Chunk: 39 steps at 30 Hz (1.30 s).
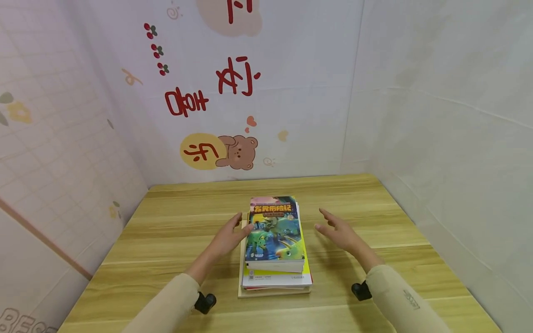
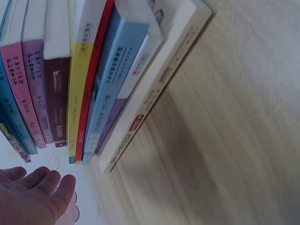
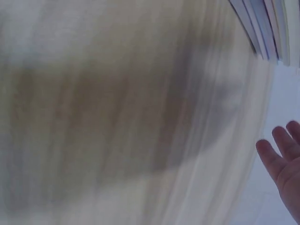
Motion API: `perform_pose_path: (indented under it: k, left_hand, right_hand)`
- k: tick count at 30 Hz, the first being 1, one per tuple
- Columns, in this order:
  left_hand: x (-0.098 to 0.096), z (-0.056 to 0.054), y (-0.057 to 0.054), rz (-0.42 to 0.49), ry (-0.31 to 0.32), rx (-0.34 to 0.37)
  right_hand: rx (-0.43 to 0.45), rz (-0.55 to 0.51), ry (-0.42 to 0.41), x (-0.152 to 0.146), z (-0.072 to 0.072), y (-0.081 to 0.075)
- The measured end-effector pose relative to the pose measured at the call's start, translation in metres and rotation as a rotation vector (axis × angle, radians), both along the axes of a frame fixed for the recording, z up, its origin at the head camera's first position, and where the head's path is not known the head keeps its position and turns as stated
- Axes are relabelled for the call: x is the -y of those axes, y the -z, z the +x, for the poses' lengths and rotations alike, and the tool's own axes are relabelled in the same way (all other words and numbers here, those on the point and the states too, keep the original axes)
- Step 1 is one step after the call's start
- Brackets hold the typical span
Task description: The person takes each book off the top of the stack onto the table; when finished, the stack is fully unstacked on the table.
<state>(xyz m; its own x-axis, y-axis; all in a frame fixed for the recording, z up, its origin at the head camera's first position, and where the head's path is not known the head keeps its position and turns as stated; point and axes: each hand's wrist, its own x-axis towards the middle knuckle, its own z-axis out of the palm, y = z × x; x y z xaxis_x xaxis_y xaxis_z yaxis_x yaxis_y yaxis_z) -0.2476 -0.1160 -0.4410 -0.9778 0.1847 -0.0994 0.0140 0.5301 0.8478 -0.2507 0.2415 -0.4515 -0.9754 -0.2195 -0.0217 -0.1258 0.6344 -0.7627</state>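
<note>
A stack of several books stands in the middle of the table, spines facing left. On top lies a comic book [image 1: 275, 231] with dinosaurs on its cover; a wider white-and-yellow book [image 1: 279, 279] sticks out below it. In the left wrist view, the spines include a red book [image 2: 93, 79], a light blue book [image 2: 117, 65] and a thick cream book [image 2: 154, 89] at the bottom. My left hand [image 1: 229, 238] is at the stack's left side, fingers extended, thumb at the comic's edge. My right hand [image 1: 339, 233] hovers apart from the stack's right side, fingers spread, holding nothing.
The stack rests on a wood-grain table [image 1: 179, 222]. White cloth walls enclose it at the back and both sides; the back wall [image 1: 308, 115] has red characters and a printed bear [image 1: 239, 152]. Each wrist carries a black camera mount.
</note>
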Motion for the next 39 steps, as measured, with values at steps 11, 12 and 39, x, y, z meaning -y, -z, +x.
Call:
perform_pose_path:
  k: [11,12,39]
  left_hand:
    - [-0.001,0.008,0.005,0.052,0.003,0.010]
    - [-0.001,0.008,0.005,0.055,0.004,0.006]
    - [-0.007,0.013,0.013,0.188,0.043,0.034]
  right_hand:
    - [0.110,-0.131,-0.040,0.015,0.010,0.022]
    - [0.113,-0.138,-0.043,0.016,0.011,0.023]
    - [0.164,-0.220,-0.115,0.026,0.018,0.034]
